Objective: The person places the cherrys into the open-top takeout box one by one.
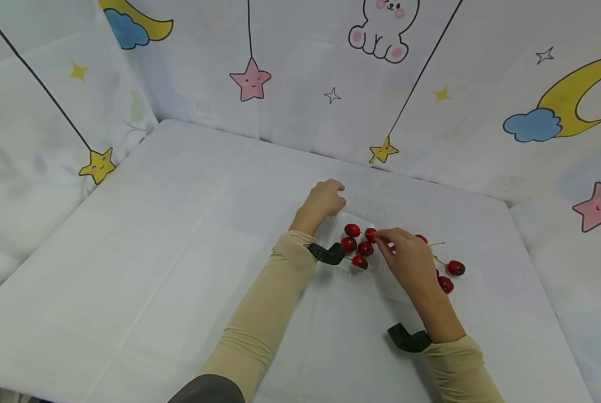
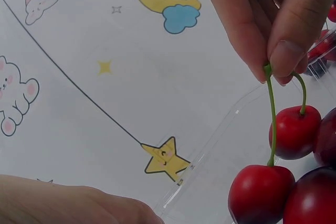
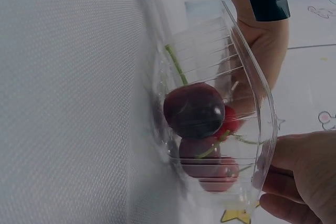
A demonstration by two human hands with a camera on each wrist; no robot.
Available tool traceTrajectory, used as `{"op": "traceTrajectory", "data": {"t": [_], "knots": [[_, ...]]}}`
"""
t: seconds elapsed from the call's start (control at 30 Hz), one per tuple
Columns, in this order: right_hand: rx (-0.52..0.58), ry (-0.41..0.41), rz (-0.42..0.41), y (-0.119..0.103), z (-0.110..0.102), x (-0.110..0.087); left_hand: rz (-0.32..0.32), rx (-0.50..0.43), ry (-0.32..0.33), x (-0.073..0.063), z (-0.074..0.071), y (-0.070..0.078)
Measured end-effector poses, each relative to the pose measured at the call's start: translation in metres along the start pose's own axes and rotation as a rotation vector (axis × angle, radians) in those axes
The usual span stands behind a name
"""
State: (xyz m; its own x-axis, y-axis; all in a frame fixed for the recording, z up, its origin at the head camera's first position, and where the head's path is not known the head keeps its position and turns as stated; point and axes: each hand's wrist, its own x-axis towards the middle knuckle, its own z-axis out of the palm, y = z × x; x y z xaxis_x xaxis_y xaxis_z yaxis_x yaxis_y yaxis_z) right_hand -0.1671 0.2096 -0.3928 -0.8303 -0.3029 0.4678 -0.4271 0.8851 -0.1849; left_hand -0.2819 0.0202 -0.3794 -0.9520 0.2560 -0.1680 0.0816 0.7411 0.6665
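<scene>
A clear plastic box [image 1: 338,268] with several red cherries [image 1: 365,248] in it stands on the white table. At its far left corner, my left hand [image 1: 324,200] holds the rim; its fingertips are partly hidden. Over the box's right side, my right hand [image 1: 406,254] pinches a green cherry stem [image 2: 272,114] between thumb and fingertips. Below that stem hangs a bright red cherry [image 2: 261,192], close against others. A second stem rises to the same fingertips; whether it is pinched too I cannot tell.
To the right of my right hand lie more cherries [image 1: 455,268], some with green stems, partly hidden by the hand. A printed cloth wall [image 1: 290,117] with stars and moons stands behind the table [image 1: 144,235]. Each wrist wears a black mount [image 1: 410,339].
</scene>
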Motion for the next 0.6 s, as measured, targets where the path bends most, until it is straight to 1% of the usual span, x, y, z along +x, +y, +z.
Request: {"op": "traceTrajectory", "data": {"t": [0.23, 0.6], "knots": [[-0.018, -0.003, -0.008, -0.0007, -0.0004, -0.0004, -0.001, -0.006, -0.007, -0.0003, -0.0004, 0.0005], [-0.034, 0.001, -0.03, -0.0017, -0.0002, 0.0002, 0.011, 0.015, 0.001, 0.0003, 0.0004, 0.0004]]}}
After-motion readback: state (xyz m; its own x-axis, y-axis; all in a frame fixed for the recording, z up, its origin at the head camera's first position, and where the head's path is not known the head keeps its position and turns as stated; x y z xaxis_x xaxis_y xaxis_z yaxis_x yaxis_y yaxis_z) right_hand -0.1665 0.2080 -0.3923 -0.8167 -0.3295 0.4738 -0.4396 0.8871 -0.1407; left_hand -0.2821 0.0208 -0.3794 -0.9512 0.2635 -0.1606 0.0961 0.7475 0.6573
